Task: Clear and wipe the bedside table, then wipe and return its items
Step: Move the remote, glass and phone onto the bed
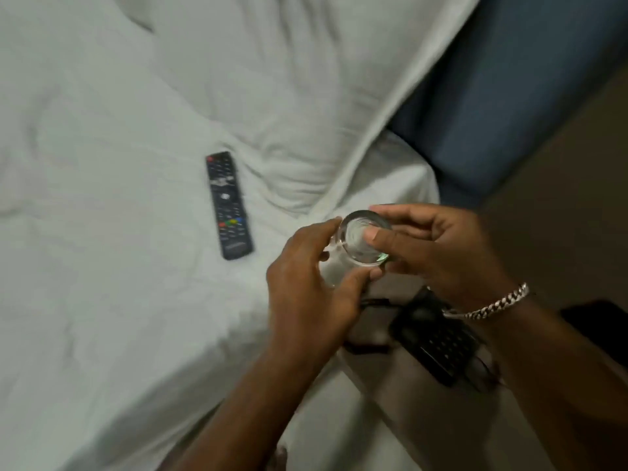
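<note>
A clear drinking glass point(356, 241) is held on its side over the bed's edge, its round base facing me. My left hand point(312, 287) wraps its body from below and the left. My right hand point(438, 246) grips the base end, thumb laid across the base; a silver chain bracelet hangs on that wrist. A black remote control point(228, 205) lies flat on the white bedsheet point(102, 232), well left of both hands. A black desk phone point(438, 345) with a keypad sits on the bedside table point(401, 402) below my right wrist, partly hidden by it.
A white pillow point(289, 79) lies at the top of the bed. A blue padded headboard point(509, 96) rises at the upper right. A dark cord point(367, 348) trails from the phone at the table's near edge. The frame is motion-blurred.
</note>
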{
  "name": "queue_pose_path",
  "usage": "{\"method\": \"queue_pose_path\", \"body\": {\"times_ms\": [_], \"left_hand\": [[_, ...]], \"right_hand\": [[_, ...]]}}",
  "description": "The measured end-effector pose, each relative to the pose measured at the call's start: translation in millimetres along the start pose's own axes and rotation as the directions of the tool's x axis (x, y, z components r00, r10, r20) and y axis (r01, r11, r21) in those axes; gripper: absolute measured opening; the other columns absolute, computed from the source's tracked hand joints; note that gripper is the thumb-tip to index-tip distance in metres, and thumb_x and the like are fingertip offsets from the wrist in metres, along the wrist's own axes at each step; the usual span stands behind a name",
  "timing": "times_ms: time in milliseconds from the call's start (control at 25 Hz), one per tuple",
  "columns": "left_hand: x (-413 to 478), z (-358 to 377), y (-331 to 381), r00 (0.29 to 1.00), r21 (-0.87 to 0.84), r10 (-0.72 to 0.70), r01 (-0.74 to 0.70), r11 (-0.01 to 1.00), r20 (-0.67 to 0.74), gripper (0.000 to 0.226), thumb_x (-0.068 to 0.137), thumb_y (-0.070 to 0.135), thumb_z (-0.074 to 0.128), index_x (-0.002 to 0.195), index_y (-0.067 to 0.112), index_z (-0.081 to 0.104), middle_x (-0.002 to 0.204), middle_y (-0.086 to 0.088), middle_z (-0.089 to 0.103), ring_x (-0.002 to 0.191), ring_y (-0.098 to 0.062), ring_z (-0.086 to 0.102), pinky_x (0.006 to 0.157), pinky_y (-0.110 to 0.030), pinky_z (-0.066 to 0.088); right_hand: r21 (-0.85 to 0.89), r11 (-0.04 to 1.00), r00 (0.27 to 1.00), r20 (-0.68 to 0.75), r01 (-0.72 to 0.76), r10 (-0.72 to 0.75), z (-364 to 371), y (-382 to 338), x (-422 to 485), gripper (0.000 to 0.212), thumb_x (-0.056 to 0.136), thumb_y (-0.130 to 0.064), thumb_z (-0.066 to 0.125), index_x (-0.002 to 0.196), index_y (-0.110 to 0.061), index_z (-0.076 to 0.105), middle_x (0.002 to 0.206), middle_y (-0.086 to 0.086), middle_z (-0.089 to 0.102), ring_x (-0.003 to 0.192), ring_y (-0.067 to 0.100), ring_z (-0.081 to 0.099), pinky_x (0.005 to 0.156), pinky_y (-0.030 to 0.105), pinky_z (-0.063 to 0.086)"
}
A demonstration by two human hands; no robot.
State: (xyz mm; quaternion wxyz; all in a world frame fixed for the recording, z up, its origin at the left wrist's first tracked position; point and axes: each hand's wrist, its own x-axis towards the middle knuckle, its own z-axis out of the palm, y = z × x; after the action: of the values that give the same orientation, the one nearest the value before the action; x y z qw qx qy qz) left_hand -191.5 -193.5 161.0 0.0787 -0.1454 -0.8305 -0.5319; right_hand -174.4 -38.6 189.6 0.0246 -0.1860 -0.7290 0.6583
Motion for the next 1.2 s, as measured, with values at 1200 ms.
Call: {"method": "queue_pose_path", "body": {"times_ms": [1200], "left_hand": [[-41.0, 100.7, -58.0, 0.993, -0.087, -0.113, 0.115, 0.99, 0.029, 0.038, 0.084, 0.008, 0.061, 0.121, 0.011, 0.064, 0.104, -0.003, 0.069, 0.096, -0.013, 0.068, 0.085, -0.033, 0.056]], "right_hand": [[-0.012, 0.987, 0.72, -0.686, -0.159, 0.108, -24.2, 166.7, 2.2, 0.012, 0.08, -0.006, 0.068, 0.081, -0.018, 0.071, 0.071, 0.002, 0.07, 0.072, 0.026, 0.069, 0.066, 0.04, 0.058]]}}
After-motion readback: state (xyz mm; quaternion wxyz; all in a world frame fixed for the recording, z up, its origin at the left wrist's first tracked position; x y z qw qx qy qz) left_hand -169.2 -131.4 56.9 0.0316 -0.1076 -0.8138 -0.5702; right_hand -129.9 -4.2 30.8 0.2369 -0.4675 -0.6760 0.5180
